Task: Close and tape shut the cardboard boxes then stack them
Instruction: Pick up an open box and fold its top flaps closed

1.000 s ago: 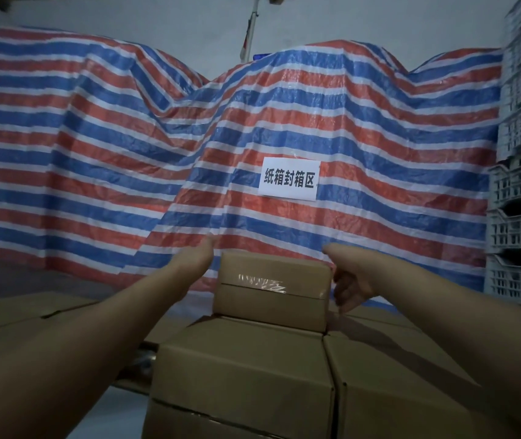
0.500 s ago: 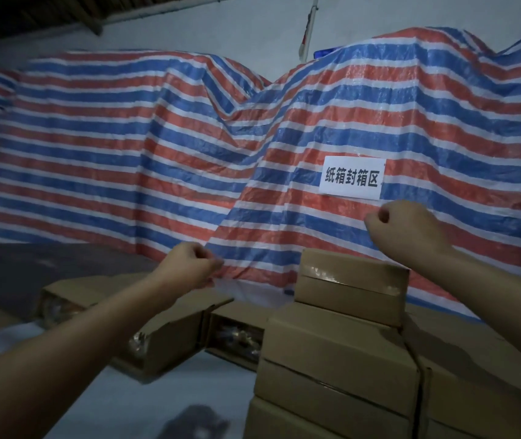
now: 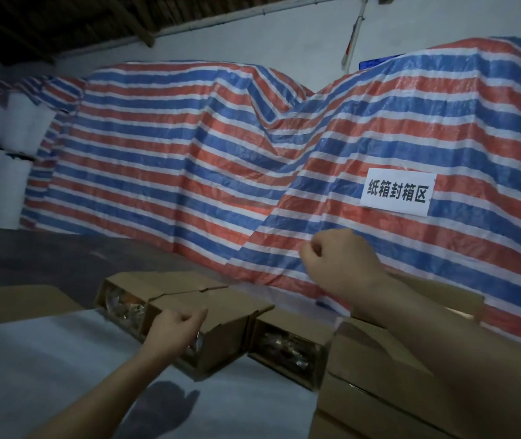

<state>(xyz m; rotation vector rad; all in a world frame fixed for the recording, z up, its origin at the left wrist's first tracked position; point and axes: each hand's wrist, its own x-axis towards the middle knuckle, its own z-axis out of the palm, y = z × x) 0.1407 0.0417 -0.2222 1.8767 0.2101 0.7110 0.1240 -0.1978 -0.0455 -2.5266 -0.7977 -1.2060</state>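
Three open brown cardboard boxes lie side by side on a white sheet, their open ends facing me with shiny items inside: a left box (image 3: 129,288), a middle box (image 3: 221,308) and a right box (image 3: 287,343). My left hand (image 3: 173,332) hovers over the front of the middle box, fingers curled, holding nothing. My right hand (image 3: 338,264) is a loose fist raised in front of the tarp, empty. A stack of closed brown boxes (image 3: 389,375) fills the lower right under my right forearm.
A red, white and blue striped tarp (image 3: 189,172) covers a large heap behind the boxes, with a white paper sign (image 3: 397,191) on it. A flat cardboard piece (image 3: 18,302) lies at far left. White rolls (image 3: 15,153) stand at the left wall.
The view has swung left and the stack has slid to the right edge. My left hand dropped down onto the middle open box. My right hand left the stack and stays raised.
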